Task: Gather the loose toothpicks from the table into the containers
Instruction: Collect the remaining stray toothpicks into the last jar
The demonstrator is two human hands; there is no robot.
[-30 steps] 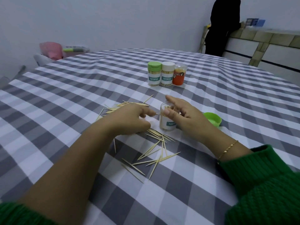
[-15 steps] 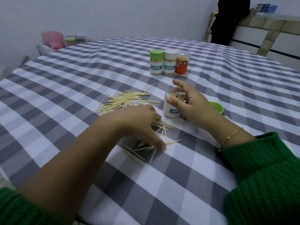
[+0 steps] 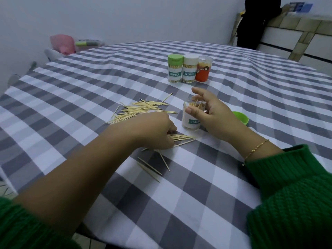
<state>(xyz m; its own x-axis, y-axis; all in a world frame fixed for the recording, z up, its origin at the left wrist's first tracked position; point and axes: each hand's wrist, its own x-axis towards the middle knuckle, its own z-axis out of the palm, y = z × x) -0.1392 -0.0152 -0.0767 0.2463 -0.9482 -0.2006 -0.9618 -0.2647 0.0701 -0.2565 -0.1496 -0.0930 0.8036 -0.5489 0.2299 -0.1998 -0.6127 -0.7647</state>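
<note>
An open clear toothpick container [image 3: 190, 117] stands upright on the checked tablecloth with several toothpicks inside. My right hand [image 3: 212, 115] grips its side, thumb across the front. My left hand [image 3: 154, 131] lies curled over a small bundle of toothpicks [image 3: 181, 138] on the cloth just left of the container, fingers closed round them. A larger heap of loose toothpicks [image 3: 140, 109] lies beyond the left hand. A few single toothpicks [image 3: 152, 167] lie nearer to me.
Three closed containers stand in a row further back: green-lidded [image 3: 173, 71], white-lidded [image 3: 189, 70] and orange [image 3: 203, 71]. A green lid [image 3: 241, 118] lies right of my right hand. A person in black [image 3: 255, 22] stands at the far right. The table edge is at left.
My left hand drew back from the container to the toothpicks on the cloth and curled over a bundle. My right hand stayed on the open container.
</note>
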